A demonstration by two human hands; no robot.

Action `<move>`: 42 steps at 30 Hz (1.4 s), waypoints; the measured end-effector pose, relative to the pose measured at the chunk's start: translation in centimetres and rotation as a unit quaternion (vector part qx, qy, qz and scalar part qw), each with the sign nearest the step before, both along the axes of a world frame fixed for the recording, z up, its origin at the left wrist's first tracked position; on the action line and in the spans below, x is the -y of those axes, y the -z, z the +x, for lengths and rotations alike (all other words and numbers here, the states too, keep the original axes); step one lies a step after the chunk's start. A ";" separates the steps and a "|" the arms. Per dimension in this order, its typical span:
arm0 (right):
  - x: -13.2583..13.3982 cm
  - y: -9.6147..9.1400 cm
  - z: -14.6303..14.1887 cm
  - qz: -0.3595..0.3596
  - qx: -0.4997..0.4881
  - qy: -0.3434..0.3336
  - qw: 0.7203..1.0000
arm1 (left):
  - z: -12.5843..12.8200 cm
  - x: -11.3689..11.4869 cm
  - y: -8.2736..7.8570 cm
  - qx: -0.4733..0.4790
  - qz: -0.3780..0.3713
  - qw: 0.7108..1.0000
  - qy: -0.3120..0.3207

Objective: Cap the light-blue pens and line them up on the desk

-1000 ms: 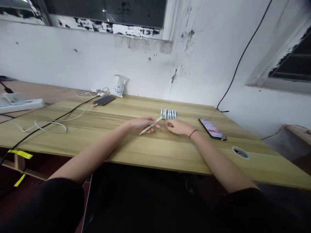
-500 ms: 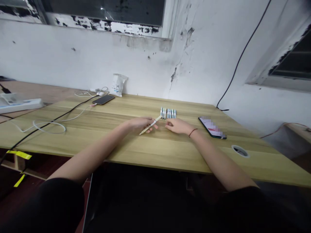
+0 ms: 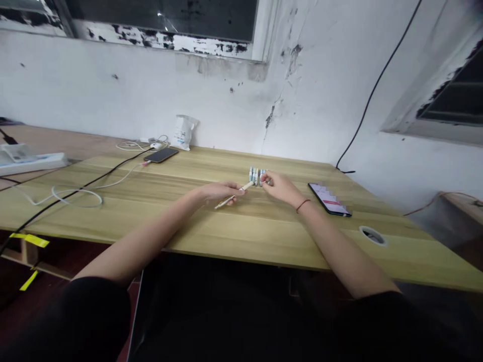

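Observation:
My left hand [image 3: 222, 191] is closed around a slim cream-coloured pen [image 3: 247, 186], which slants above the table with its thicker end up and to the right. A row of short white, blue and pale-green markers [image 3: 253, 175] lies just beyond, in two groups with a narrow gap. My right hand [image 3: 281, 188], with a dark red cord at the wrist, reaches over the right group and covers most of it. Its thumb and forefinger are pinched together at these markers. What sits between those fingertips is too small to make out.
On the wooden table [image 3: 241, 236] lies a phone with a lit screen [image 3: 330, 199] at right, near a round cable hole [image 3: 373, 235]. At back left are a dark phone [image 3: 161, 155], a white packet [image 3: 183, 132], cables [image 3: 77, 191] and a power strip [image 3: 35, 163].
My right hand has moved slightly up and right, from beside the pen onto the right group of markers. My left hand has wrapped more closely round the pen, thumb now over it.

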State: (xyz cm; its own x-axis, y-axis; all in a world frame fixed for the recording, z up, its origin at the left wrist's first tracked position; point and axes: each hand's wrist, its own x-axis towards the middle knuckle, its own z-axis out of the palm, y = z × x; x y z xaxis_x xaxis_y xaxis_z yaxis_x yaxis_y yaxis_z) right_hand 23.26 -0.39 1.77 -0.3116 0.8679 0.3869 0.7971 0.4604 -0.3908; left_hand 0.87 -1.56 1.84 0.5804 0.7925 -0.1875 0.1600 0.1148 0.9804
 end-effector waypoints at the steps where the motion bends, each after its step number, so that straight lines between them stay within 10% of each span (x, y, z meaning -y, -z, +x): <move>1: 0.0 0.0 0.0 -0.005 -0.019 -0.005 1.000 | 0.0 0.0 0.0 0.007 -0.010 1.000 -0.004; 15: -0.2 -0.2 -0.1 -0.133 -0.245 -0.128 0.952 | -0.2 -0.3 0.4 0.018 0.008 1.000 0.000; 42: 0.2 -0.4 -0.1 -0.122 -0.171 -0.171 0.963 | 0.2 0.9 -1.0 -0.046 0.069 0.996 -0.022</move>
State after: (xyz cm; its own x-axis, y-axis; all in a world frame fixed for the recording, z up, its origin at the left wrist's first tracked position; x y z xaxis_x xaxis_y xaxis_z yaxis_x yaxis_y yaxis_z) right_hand 23.17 -0.60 2.15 -0.4859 0.8154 0.3147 0.4214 0.5340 -0.7330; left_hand 1.05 -2.51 2.81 0.5298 0.8388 -0.1255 0.2476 -0.0114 0.9688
